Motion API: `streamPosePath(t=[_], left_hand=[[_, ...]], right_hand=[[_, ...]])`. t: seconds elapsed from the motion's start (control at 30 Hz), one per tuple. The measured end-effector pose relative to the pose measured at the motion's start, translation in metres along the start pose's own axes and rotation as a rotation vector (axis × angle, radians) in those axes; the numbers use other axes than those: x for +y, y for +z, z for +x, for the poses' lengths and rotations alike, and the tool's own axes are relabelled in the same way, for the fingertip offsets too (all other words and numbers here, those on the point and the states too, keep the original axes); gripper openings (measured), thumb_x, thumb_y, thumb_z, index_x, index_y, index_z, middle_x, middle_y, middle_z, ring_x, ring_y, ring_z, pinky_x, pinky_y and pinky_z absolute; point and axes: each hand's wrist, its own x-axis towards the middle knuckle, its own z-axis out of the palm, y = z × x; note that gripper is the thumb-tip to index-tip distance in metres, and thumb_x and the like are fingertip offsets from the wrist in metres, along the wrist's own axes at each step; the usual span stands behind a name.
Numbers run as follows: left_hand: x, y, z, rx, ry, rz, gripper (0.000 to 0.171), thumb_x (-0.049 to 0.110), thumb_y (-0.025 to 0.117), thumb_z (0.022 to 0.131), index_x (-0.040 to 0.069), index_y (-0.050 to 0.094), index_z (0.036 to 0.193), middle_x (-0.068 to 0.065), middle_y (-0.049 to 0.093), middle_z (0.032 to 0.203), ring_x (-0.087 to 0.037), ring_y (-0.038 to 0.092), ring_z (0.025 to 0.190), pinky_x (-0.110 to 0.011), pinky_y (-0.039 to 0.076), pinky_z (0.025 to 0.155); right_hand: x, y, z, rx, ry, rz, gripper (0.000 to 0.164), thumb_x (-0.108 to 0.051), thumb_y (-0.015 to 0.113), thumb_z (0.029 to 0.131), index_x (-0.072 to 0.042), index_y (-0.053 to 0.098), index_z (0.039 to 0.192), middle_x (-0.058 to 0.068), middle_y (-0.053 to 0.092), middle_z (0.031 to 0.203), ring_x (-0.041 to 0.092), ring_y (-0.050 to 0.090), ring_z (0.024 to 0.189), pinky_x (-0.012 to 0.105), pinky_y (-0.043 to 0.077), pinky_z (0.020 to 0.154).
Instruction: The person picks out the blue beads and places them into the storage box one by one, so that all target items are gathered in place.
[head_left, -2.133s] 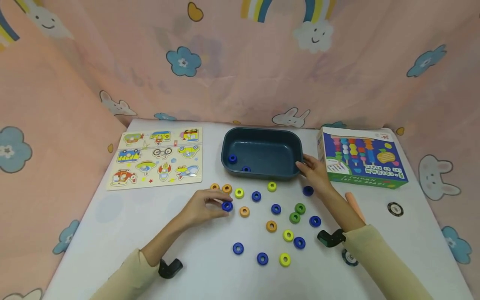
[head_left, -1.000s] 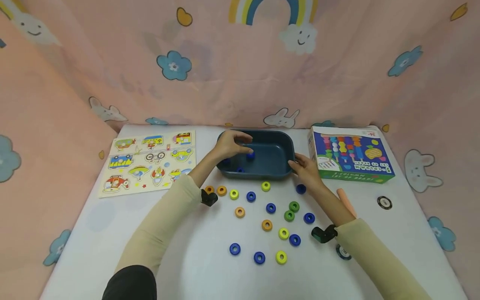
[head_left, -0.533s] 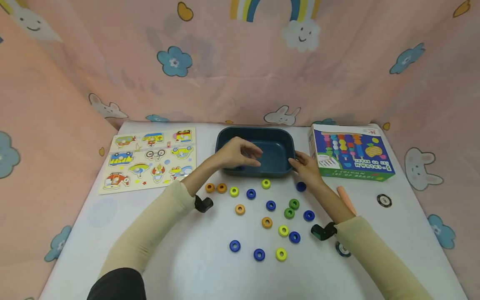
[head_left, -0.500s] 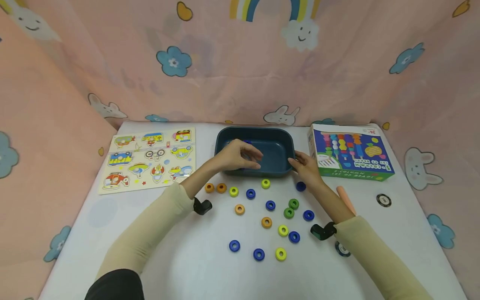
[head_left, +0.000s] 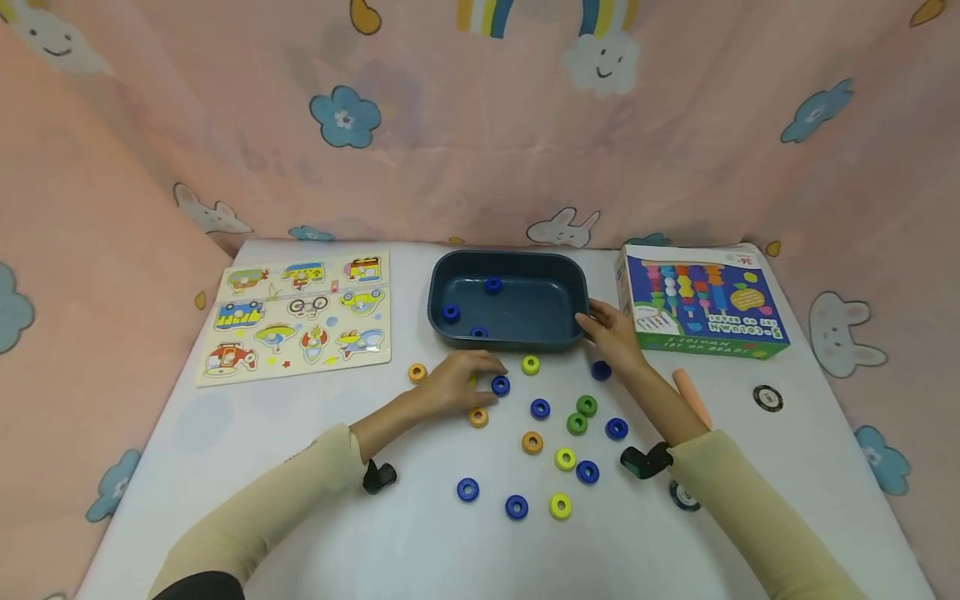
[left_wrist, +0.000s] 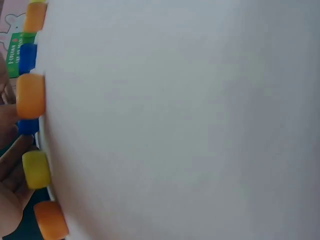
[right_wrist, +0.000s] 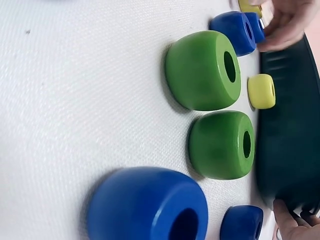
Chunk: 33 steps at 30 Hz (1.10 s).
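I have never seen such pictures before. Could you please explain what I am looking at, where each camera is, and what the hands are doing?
There is no machine: a person works with two bare hands. The wide picture comes from a camera on the head; the two close pictures come from cameras on the wrists, so the beads look huge there. On the white table lie ring-shaped beads in blue, green, yellow and orange, a dark tray holding three blue beads, a puzzle board and a toy box. The left hand reaches a blue bead in front of the tray. The right hand rests against the tray's corner.
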Motion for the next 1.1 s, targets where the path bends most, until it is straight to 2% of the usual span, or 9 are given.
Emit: streamPosePath(t=[0.17,0.33,0.47,0.6,0.7,0.77,0.9,1.1], left_hand=[[-0.003,0.011,-0.003,0.036,-0.006,0.055,0.034,0.009,0.077,0.074,0.005,0.067,0.106,0.0,0.063,0.105,-0.014,0.053,0.102,-0.03,0.041,0.091],[0.003,0.009,-0.004,0.029,-0.036,-0.006,0.034,0.008,0.078,0.073,0.005,0.067,0.105,0.002,0.064,0.101,-0.012,0.055,0.098,-0.029,0.044,0.088],[0.014,-0.002,0.0,0.007,-0.017,-0.094,0.034,0.003,0.077,0.073,0.002,0.067,0.105,0.001,0.064,0.098,-0.015,0.057,0.091,-0.032,0.049,0.083],[0.024,-0.022,0.014,0.017,0.011,-0.145,0.032,0.002,0.077,0.073,0.003,0.067,0.104,0.001,0.064,0.097,-0.015,0.059,0.088,-0.029,0.051,0.079],[0.028,-0.041,0.028,0.034,0.021,-0.14,0.031,0.004,0.077,0.073,0.004,0.068,0.103,-0.001,0.064,0.1,-0.014,0.06,0.087,-0.028,0.052,0.077],[0.029,-0.055,0.039,0.028,0.006,-0.138,0.032,0.005,0.077,0.074,0.004,0.067,0.104,-0.003,0.064,0.101,-0.014,0.061,0.087,-0.028,0.053,0.076],[0.029,-0.076,0.062,0.021,-0.069,-0.118,0.034,0.005,0.078,0.073,0.004,0.068,0.105,-0.004,0.065,0.101,-0.015,0.061,0.088,-0.024,0.052,0.075],[0.019,-0.091,0.093,-0.013,-0.117,-0.055,0.036,0.006,0.078,0.073,0.003,0.067,0.107,-0.004,0.067,0.099,-0.016,0.061,0.089,-0.023,0.05,0.075]], right_hand=[[0.002,0.002,-0.001,0.0,-0.002,0.011,0.05,-0.013,0.051,0.096,0.0,0.034,0.14,0.019,0.041,0.138,0.027,0.045,0.121,0.033,0.043,0.095],[0.004,0.003,-0.002,-0.009,-0.003,0.023,0.05,-0.012,0.051,0.096,0.002,0.033,0.14,0.02,0.041,0.137,0.028,0.045,0.121,0.032,0.043,0.095],[0.003,0.001,-0.002,-0.005,-0.001,0.011,0.05,-0.013,0.051,0.096,0.001,0.033,0.141,0.02,0.041,0.138,0.027,0.045,0.121,0.032,0.043,0.095],[0.002,0.0,-0.002,0.001,-0.011,0.008,0.05,-0.014,0.051,0.096,0.001,0.034,0.14,0.02,0.042,0.137,0.027,0.046,0.12,0.032,0.043,0.095],[0.003,0.0,-0.001,-0.003,-0.018,0.014,0.05,-0.013,0.052,0.096,0.001,0.034,0.14,0.02,0.043,0.136,0.027,0.046,0.119,0.032,0.044,0.094],[0.005,0.001,-0.001,-0.003,-0.015,0.018,0.049,-0.013,0.052,0.095,0.001,0.035,0.139,0.02,0.043,0.136,0.027,0.047,0.119,0.032,0.044,0.094],[0.006,0.001,0.0,0.001,0.001,0.012,0.05,-0.015,0.052,0.096,-0.001,0.035,0.14,0.018,0.043,0.137,0.026,0.047,0.12,0.031,0.044,0.094],[0.002,0.001,0.001,0.01,-0.013,-0.001,0.05,-0.015,0.052,0.096,-0.002,0.035,0.14,0.017,0.042,0.137,0.025,0.046,0.12,0.032,0.044,0.094]])
